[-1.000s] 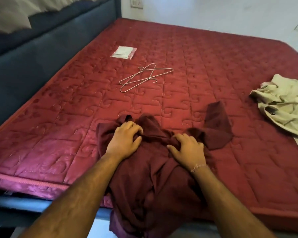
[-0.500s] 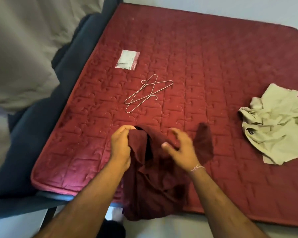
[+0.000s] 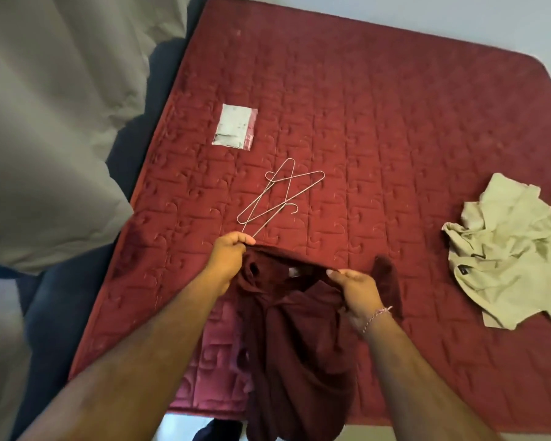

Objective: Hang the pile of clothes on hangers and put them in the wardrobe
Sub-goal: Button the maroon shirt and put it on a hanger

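At the far left a grey curtain (image 3: 54, 122) hangs beside the bed, whose red quilted mattress (image 3: 395, 122) fills most of the view. A flat plastic packet (image 3: 235, 127) lies on it toward the left, and nearer the person two wire hangers (image 3: 279, 194) lie crossed, probably laid there within easy reach for the shirts. Just below them the left hand (image 3: 228, 259) pinches one side of the collar of a maroon shirt (image 3: 299, 345), and the right hand (image 3: 357, 291) grips the other side. Both hands are clamped on the cloth and held apart, so the neck opening is stretched wide, likely to find the shoulders and make room for a hanger. The rest of the shirt droops over the near edge of the mattress. Well off to the right a crumpled beige shirt (image 3: 506, 256) waits on the mattress, not yet hung. No wardrobe is in view.
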Demonstrator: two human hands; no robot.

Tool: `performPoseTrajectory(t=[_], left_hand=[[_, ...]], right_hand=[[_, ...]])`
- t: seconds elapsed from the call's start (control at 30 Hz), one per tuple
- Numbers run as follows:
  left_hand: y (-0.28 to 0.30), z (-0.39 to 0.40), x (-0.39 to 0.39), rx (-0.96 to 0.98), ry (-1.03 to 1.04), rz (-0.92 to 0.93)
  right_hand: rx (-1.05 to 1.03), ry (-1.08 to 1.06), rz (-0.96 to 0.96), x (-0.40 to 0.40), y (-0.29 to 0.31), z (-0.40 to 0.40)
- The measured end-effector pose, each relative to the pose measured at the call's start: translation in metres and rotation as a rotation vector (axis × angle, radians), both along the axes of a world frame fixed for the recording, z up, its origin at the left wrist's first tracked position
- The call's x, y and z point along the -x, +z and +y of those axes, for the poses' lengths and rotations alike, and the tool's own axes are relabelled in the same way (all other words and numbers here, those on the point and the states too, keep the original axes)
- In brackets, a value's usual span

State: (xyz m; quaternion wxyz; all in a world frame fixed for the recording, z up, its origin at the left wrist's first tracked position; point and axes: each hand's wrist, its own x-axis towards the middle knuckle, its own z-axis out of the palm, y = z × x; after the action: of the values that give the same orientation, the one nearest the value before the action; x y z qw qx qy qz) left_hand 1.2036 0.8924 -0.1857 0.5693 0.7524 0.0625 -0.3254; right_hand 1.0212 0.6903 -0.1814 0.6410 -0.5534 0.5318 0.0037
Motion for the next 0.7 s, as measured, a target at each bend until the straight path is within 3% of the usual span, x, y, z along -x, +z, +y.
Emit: performPoseTrajectory(t=[0.13, 0.27, 0.37, 0.53, 0.7], left_hand=[[-0.061, -0.016, -0.038, -0.263, -0.252, -0.224], [-0.118, -0.038, -0.076, -0.479, -0.362, -0.471], [-0.153, -0.060, -0.108, -0.595, -0.578, -0.633], [-0.193, -0.087, -0.125, -0.872, -0.744, -0.637], [-0.189, -0.089, -0.137, -0.909, -0.718, -0.509]], right_hand=[[0.427, 0.395, 0.238, -0.041, -0.023, -0.028], [0.440, 0.379, 0.192, -0.060, -0.073, -0.032], [0.414, 0.253, 0.106, -0.056, -0.115, -0.031], [0.363, 0.111, 0.016, -0.034, -0.145, -0.039], [0.310, 0.127, -0.020, -0.020, -0.140, -0.050]])
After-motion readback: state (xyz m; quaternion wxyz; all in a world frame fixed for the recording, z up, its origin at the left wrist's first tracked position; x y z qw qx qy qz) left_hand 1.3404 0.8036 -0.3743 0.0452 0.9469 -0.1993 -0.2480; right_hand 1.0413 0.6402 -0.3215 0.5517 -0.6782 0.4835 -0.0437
